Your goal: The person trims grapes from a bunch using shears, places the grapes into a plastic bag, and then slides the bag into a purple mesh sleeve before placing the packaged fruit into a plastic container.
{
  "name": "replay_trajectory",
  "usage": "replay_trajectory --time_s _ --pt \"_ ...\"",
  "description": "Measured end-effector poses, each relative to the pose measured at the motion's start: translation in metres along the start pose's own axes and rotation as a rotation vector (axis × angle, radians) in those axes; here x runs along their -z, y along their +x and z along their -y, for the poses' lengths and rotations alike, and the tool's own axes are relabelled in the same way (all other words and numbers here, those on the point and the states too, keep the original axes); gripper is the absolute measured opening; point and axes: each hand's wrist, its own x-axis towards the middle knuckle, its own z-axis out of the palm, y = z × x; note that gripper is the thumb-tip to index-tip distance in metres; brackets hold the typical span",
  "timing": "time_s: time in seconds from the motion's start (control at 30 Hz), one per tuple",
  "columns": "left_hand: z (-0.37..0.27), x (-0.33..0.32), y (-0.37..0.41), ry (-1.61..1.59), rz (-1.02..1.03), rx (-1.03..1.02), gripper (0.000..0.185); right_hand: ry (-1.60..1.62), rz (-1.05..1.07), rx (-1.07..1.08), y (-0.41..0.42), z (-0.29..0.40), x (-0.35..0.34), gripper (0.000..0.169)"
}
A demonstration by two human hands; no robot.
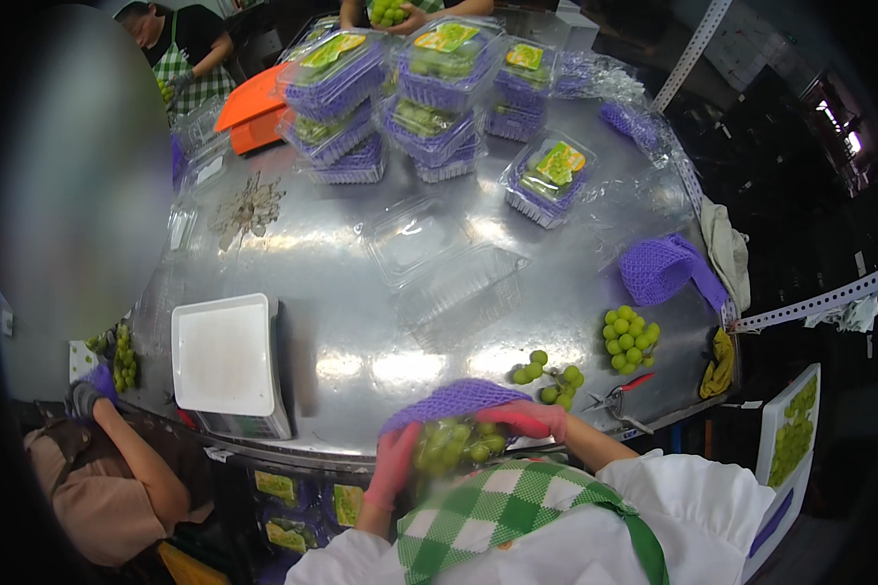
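At the near table edge I hold a purple foam net [453,401] over a bunch of green grapes [457,442], which looks slightly blurred. My left hand [394,464], in a pink glove, grips the net's left end. On the other side my right hand [530,420], gloved likewise, has its fingers on the net above the grapes; the fingertips are partly hidden. Just past my right hand lies a small grape sprig [556,380]. Beyond it are a fuller grape bunch [629,340] and red-handled pruning shears [618,401].
A white-topped scale [225,355] stands left. An open clear plastic clamshell [453,292] lies mid-table. Stacked grape packs [439,95] and an orange scale [252,106] stand at the back. More purple netting [658,270] lies right. Co-workers are left and across the table.
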Motion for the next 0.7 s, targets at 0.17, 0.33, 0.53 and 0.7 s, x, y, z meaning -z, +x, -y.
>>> replay_trajectory --time_s 0.17,0.33,0.53,0.7 --pt "0.001 0.002 -0.004 -0.092 0.072 -0.001 0.026 0.069 0.005 -0.043 0.006 -0.007 0.0 0.05" --pt "0.012 0.011 0.012 0.055 0.102 -0.007 0.031 -0.111 -0.057 -0.067 0.014 0.011 -0.006 0.053" --pt "-0.011 0.031 0.008 -0.158 0.415 0.182 0.047 -0.015 0.045 0.132 0.02 -0.017 0.012 0.047" --pt "-0.008 0.062 -0.001 -0.283 0.464 0.255 0.051 0.746 0.208 0.01 0.004 -0.06 0.036 0.043"
